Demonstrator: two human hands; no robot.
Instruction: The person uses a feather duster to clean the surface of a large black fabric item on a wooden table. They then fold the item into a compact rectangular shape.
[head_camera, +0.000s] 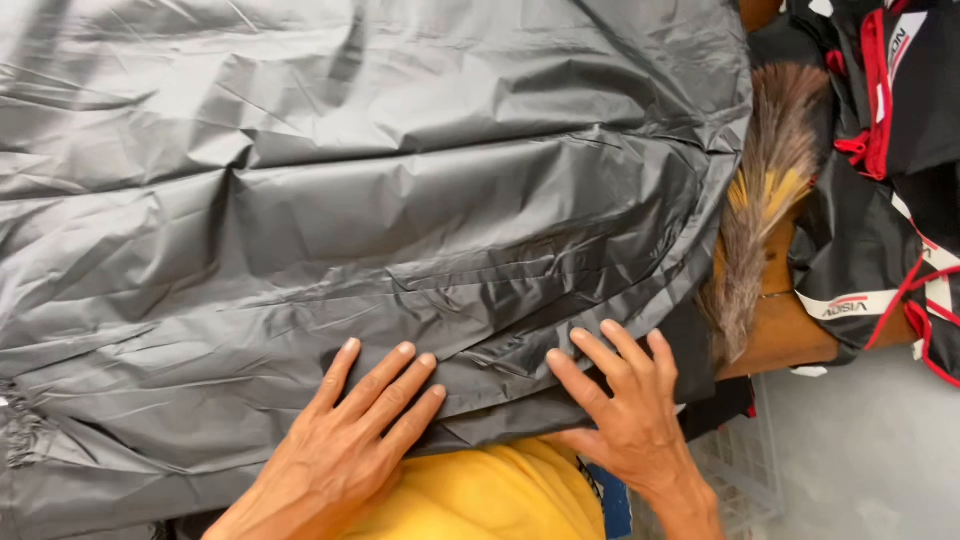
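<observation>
A large sheet of shiny dark grey fabric (350, 200) lies spread and creased over a table, filling most of the head view. My left hand (350, 440) rests flat on its near edge, fingers apart and pointing away from me. My right hand (620, 400) presses flat on the same near edge a little to the right, fingers spread. Neither hand grips anything. The fabric's right hem curves down toward my right hand.
A brown feathery brush (770, 190) lies on the wooden table (790, 330) at the fabric's right. Black bags with red and white trim (890, 180) are piled at far right. A white wire basket (745, 470) stands on the grey floor. My yellow shirt (490, 495) shows below.
</observation>
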